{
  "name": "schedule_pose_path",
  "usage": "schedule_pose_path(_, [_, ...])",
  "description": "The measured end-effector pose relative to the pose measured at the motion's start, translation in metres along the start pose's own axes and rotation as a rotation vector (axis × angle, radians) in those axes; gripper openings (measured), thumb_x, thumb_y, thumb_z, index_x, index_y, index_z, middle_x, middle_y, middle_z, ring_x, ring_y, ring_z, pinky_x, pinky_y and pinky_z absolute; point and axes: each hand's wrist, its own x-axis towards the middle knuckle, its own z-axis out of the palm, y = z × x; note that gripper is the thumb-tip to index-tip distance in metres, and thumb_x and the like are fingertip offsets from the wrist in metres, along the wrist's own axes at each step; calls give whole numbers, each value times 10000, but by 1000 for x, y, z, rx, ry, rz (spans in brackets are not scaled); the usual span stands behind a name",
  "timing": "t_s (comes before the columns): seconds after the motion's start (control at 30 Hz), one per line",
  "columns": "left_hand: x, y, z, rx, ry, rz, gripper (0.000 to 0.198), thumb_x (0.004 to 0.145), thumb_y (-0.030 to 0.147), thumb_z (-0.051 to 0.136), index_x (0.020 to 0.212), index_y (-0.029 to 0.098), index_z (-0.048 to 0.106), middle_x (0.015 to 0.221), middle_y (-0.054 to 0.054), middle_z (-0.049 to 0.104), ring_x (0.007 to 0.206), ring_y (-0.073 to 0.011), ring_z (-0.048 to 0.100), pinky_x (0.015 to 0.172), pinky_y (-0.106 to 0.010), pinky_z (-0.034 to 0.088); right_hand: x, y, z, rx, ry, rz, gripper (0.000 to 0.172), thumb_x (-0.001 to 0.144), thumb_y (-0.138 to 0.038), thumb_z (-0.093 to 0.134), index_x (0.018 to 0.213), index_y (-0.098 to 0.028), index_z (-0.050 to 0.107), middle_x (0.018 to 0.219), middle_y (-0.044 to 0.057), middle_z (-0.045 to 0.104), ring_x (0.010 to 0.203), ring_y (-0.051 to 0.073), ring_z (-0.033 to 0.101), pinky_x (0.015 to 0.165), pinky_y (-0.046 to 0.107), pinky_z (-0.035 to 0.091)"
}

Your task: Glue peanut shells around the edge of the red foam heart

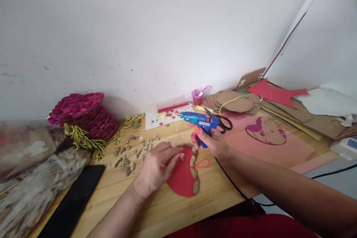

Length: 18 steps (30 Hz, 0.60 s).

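Note:
A red heart-like piece (182, 178) lies on the wooden table, with brown peanut-shell-like pieces (193, 160) along its right and top edges and an orange loop (205, 163) at its right. Over its upper left is my left hand (160, 163), fingers closed, with a small brown piece (182, 157) between thumb and fingertips. My right hand (213, 142) is wrapped round the handle of a blue glue gun (202, 121), held above the top right of the red piece, its nozzle pointing left. Loose brown pieces (126, 161) are scattered to the left.
Black scissors (225, 123) lie behind the glue gun. At the back are star shapes on white paper (150, 121), a pink-stained cup (198, 96) and stacked cardboard (234, 101). Purple stacked pieces (78, 106), plastic bags (41, 189) and a black slab (75, 200) stand left. A black cord (231, 182) trails right.

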Motion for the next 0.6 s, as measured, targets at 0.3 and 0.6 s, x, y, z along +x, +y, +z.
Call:
schedule_pose_path(0.3, [0,17,16,-329,-15,-176,250,956,267,599,1173,232,718,1127,-89,729,973,-188,704,862,-300,575,-10,8,12,-1,-109,-35,572,905,-720,498,892,-170,656,723,9,603,625,136,603,588,281,509])
schedule_pose_path(0.6, [-12,8,27,-802,36,-450,454,784,474,782,1167,237,729,1125,-84,756,1096,-313,700,982,-446,572,-18,-13,57,-79,-169,-169,361,841,-575,689,836,-228,590,734,-34,488,678,137,457,667,291,446])
